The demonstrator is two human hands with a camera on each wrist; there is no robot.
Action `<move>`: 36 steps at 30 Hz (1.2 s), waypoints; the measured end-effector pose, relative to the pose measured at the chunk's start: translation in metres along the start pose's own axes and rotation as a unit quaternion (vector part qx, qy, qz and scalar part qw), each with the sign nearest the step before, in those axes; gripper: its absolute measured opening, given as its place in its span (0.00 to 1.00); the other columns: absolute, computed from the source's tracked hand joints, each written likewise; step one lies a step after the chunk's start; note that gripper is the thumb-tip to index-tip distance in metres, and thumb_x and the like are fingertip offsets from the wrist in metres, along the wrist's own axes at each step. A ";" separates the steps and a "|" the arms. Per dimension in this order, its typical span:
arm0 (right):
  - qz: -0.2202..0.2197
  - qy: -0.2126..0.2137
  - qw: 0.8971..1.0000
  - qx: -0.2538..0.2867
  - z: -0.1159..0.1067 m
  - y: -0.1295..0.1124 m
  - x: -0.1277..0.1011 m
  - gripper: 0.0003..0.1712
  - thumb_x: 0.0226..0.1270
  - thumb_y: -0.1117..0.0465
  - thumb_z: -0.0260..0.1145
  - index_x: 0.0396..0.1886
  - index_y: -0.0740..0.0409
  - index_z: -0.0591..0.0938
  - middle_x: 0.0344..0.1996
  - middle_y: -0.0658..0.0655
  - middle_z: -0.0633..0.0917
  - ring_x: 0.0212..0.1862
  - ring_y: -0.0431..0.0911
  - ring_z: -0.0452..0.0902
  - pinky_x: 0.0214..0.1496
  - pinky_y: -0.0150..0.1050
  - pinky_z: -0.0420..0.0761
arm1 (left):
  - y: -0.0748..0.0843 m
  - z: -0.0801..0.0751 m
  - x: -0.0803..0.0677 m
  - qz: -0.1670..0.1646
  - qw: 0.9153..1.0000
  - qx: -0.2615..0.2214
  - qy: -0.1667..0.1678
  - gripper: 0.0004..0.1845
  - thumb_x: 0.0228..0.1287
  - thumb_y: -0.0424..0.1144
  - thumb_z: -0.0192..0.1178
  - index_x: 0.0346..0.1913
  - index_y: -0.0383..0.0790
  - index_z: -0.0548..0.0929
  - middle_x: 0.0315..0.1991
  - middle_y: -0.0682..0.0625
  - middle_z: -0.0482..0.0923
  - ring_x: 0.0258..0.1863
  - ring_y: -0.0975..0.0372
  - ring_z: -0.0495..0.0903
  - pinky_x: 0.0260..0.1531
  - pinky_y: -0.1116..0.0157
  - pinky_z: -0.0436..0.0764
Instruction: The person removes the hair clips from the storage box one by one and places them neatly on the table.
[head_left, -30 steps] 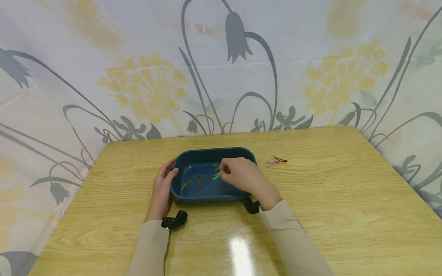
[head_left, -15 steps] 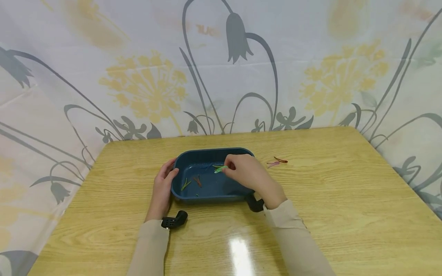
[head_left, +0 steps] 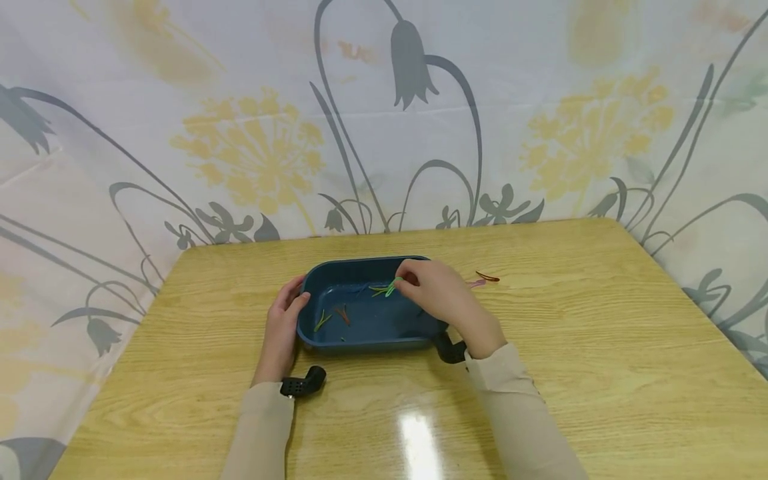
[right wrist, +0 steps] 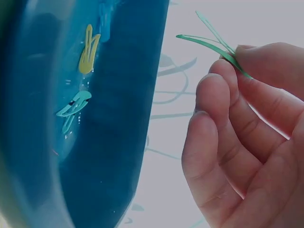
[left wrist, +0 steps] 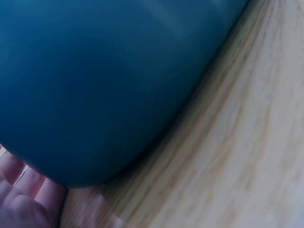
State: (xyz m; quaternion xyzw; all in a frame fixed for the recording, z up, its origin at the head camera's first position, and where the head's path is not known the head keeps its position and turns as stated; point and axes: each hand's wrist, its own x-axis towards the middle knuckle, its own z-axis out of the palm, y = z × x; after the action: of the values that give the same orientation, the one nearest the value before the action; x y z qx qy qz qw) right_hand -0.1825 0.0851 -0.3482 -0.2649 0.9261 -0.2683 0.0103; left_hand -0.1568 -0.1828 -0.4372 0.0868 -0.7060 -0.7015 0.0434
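My left hand (head_left: 283, 327) grips the left end of a dark blue plastic tub (head_left: 372, 344), thumb over the rim and fingers along the outer wall. Above the tub's right half, my right hand (head_left: 443, 293) pinches a green snap hair clip (right wrist: 211, 46) between thumb and forefinger; the clip is bent open. Inside the tub lie a yellow clip (right wrist: 87, 54), a turquoise clip (right wrist: 76, 107) and a blue clip (right wrist: 105, 23). Toward its left end are a yellow-green clip (head_left: 322, 321) and a reddish-brown clip (head_left: 343, 315).
On the wooden table (head_left: 600, 347), right of the tub, lie a dark red clip (head_left: 489, 277) and a pink clip (head_left: 477, 283), partly behind my right hand. A flower-patterned cloth (head_left: 360, 133) hangs behind the table's far edge.
My right hand has lifted the green clip from low in the tub and moved it up and to the right. The left hand stays on the tub's end.
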 end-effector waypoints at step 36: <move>0.012 0.008 1.000 0.015 -0.015 0.022 -0.003 0.09 0.64 0.53 0.60 0.33 0.49 0.84 0.23 0.45 0.81 0.25 0.40 0.72 0.30 0.36 0.73 | 0.001 0.002 0.001 0.001 1.000 0.001 0.001 0.22 0.69 0.44 0.49 0.64 0.50 0.67 0.64 0.53 0.65 0.63 0.63 0.63 0.64 0.60 0.60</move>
State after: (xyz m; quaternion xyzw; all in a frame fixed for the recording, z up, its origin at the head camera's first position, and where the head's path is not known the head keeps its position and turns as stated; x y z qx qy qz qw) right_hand -0.1923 0.1093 -0.3470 -0.2517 0.9250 -0.2844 0.0099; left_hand -0.1579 -0.1815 -0.4363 0.0873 -0.7066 -0.7008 0.0448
